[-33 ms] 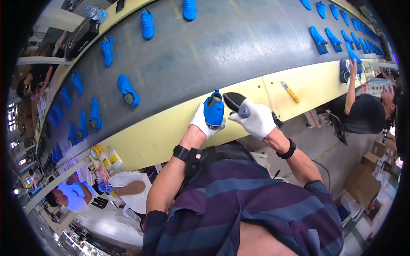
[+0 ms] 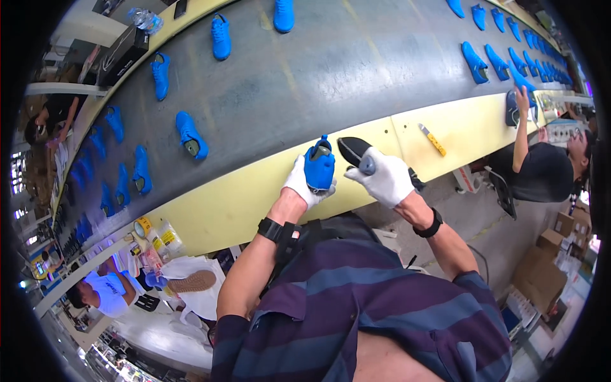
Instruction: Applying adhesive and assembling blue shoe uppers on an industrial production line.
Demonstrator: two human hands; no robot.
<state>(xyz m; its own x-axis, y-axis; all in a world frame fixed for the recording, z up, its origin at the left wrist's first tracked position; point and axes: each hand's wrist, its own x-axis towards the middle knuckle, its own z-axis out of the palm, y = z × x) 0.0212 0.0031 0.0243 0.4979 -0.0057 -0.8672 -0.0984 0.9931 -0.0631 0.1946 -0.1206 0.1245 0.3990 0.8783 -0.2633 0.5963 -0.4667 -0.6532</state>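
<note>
My gloved left hand (image 2: 305,184) is wrapped round a blue shoe (image 2: 320,167), heel loop pointing away from me, over the cream table edge. Something greyish-green shows inside the shoe's opening. Just to the right, my gloved right hand (image 2: 386,180) grips a flat black insole-shaped piece (image 2: 351,150) with a light line along its edge. A grey rounded part sticks out by the thumb; I cannot tell whether it belongs to that piece. A small gap separates the black piece from the shoe.
A dark conveyor belt (image 2: 356,70) with several blue shoes runs beyond the cream ledge (image 2: 254,207). A yellow-handled cutter knife (image 2: 434,141) lies on the ledge at right. Tape (image 2: 142,226) sits at lower left. A co-worker (image 2: 541,162) at right handles a blue shoe.
My right hand, with the black piece, has shifted slightly right, away from the shoe. My left hand is nearly still. The co-worker's hand at right has moved slightly left.
</note>
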